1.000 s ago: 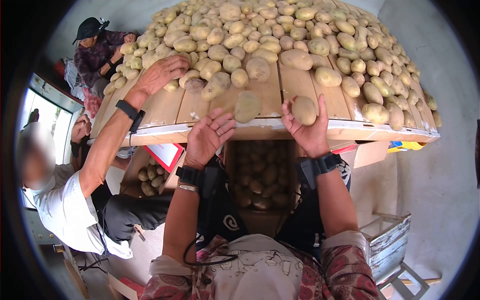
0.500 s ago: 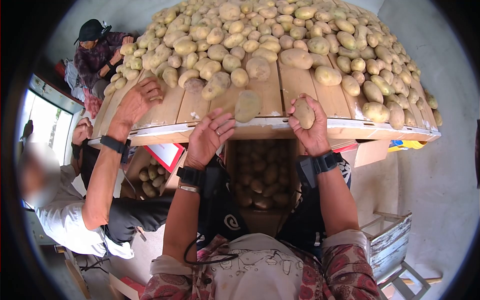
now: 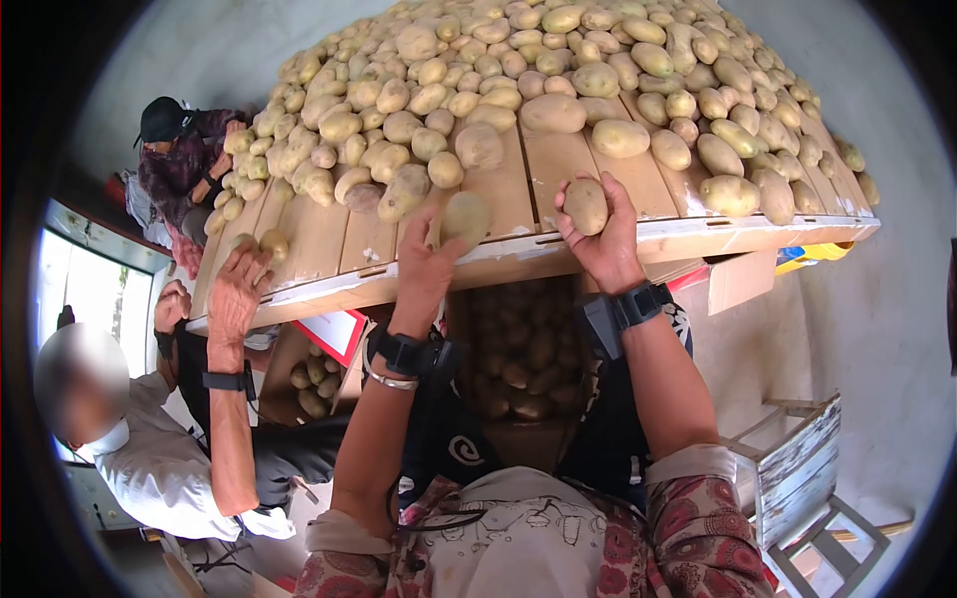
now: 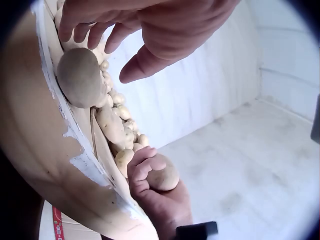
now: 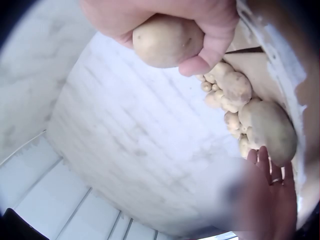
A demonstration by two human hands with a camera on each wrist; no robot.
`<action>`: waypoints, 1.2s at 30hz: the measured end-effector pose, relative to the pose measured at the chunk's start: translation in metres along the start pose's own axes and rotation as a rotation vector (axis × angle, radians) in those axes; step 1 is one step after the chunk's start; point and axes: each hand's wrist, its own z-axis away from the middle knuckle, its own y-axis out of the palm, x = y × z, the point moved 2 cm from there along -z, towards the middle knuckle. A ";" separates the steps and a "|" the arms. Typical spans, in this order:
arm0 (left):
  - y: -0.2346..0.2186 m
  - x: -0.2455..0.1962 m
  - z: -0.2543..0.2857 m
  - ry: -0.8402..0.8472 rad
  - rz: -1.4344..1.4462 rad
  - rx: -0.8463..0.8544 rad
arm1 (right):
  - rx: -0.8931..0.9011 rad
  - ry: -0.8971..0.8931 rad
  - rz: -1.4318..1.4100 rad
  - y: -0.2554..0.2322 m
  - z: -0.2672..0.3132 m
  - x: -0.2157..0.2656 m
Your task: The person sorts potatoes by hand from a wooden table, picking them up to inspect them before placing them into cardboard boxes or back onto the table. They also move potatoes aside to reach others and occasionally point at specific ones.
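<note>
My right hand (image 3: pixel 612 251) grips a potato (image 3: pixel 586 206) above the table's front edge, thumb and fingers curled about it. The right wrist view shows this potato (image 5: pixel 167 41) from close up, its lower side uncovered. Beside a greenish potato (image 3: pixel 466 219) at the table edge is my left hand (image 3: pixel 427 264). In the left wrist view the left hand's fingers are spread and slightly bent, with the thumb (image 4: pixel 140 65) apart from the greenish potato (image 4: pixel 79 77).
A heap of potatoes (image 3: pixel 478 145) covers much of the plank table (image 3: pixel 508 194). Below its edge stands a box of potatoes (image 3: pixel 523 349). At left another person's hand (image 3: pixel 234 299) is near small potatoes (image 3: pixel 274 242). A worn chair (image 3: pixel 797 468) stands at right.
My right hand has closed its fingers round its potato and turned it. My left hand has turned toward the greenish potato. The neighbour's hand has drawn back from the heap to the table edge.
</note>
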 end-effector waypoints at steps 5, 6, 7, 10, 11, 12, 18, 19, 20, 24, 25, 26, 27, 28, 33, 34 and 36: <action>0.013 0.021 -0.014 0.136 -0.404 0.039 | -0.005 -0.027 -0.012 -0.005 0.001 0.008; 0.013 0.021 -0.015 0.162 -0.422 0.038 | 0.022 -0.038 -0.029 -0.005 0.001 0.008; 0.014 0.022 -0.016 0.186 -0.440 0.037 | 0.020 -0.043 -0.033 -0.006 0.000 0.009; 0.018 0.015 -0.014 0.197 -0.563 0.023 | 0.062 -0.034 -0.042 -0.007 0.001 0.009; 0.018 0.016 -0.015 0.198 -0.563 0.026 | 0.068 -0.047 -0.030 -0.006 0.001 0.008; 0.018 0.015 -0.018 0.239 -0.649 -0.012 | 0.075 -0.059 -0.018 -0.005 0.001 0.008; 0.021 0.010 -0.021 0.256 -0.829 -0.033 | 0.098 -0.062 0.037 -0.004 0.001 0.006; 0.019 0.013 -0.023 0.248 -0.848 0.005 | 0.100 -0.061 0.037 -0.003 0.001 0.005; 0.017 0.016 -0.024 0.247 -0.847 0.001 | 0.108 -0.044 0.063 -0.001 0.001 0.004; 0.002 0.013 -0.022 0.148 -0.316 0.011 | 0.142 0.101 0.109 -0.002 0.001 0.001; -0.002 0.006 -0.016 0.002 0.032 0.031 | 0.150 0.106 0.109 -0.001 -0.001 0.002; -0.005 -0.003 -0.006 0.011 0.109 0.010 | 0.171 0.115 0.098 -0.002 -0.001 0.002; -0.013 -0.002 0.002 0.006 0.109 -0.004 | 0.190 0.129 0.090 -0.002 0.000 0.001; -0.022 0.002 0.010 -0.121 0.311 0.140 | 0.162 0.122 0.080 -0.003 0.000 0.001; -0.041 0.016 0.042 -0.351 0.760 0.377 | 0.038 0.165 0.011 0.002 0.006 -0.006; -0.044 0.020 0.045 -0.380 0.796 0.380 | 0.060 0.169 0.021 -0.001 0.006 -0.008; -0.047 0.022 0.049 -0.376 0.817 0.373 | 0.083 0.182 0.037 -0.005 0.004 -0.014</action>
